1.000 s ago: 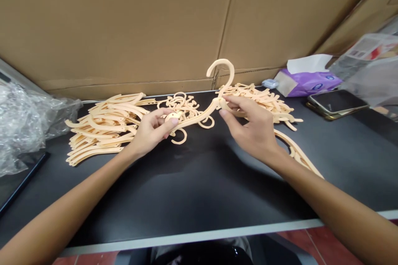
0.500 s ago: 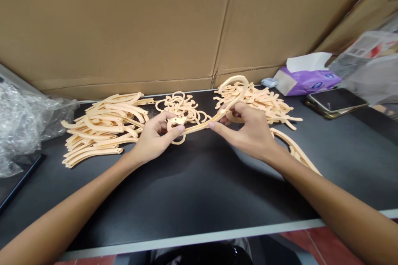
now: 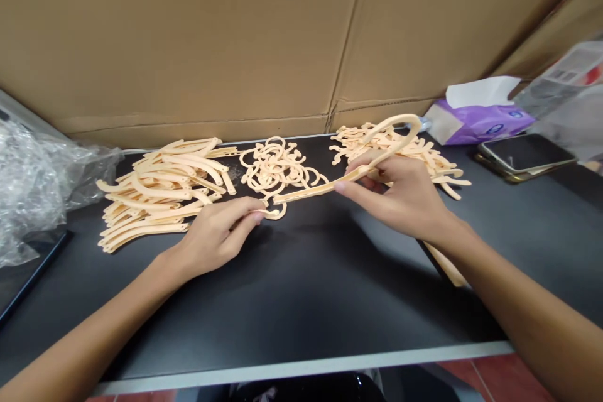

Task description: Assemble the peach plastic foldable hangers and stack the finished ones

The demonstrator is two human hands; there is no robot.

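My right hand [image 3: 400, 191] is closed around a beige plastic hanger arm [image 3: 306, 191] with a large hook [image 3: 400, 129] joined to it, curving up above the fingers. The arm's free end points left, just above my left fingertips. Pinched between the thumb and forefinger of my left hand [image 3: 223, 232] is a small curved hook piece [image 3: 272, 213]; part of it is hidden by the fingers. Behind the hands lies a heap of small hook pieces [image 3: 276, 166]. More hanger arms [image 3: 160, 185] are piled at the left.
Another pile of beige pieces [image 3: 436, 160] lies behind my right hand, and a beige part [image 3: 445, 264] shows beside my right forearm. A purple tissue pack [image 3: 485, 122] and a phone [image 3: 527, 152] sit at the right. Clear plastic wrap [image 3: 42, 182] bulges at the left; cardboard [image 3: 188, 38] stands behind.
My left hand has moved left and down, away from the hanger arm's end. My right hand has shifted slightly right with the arm and hook. The view has turned a little.
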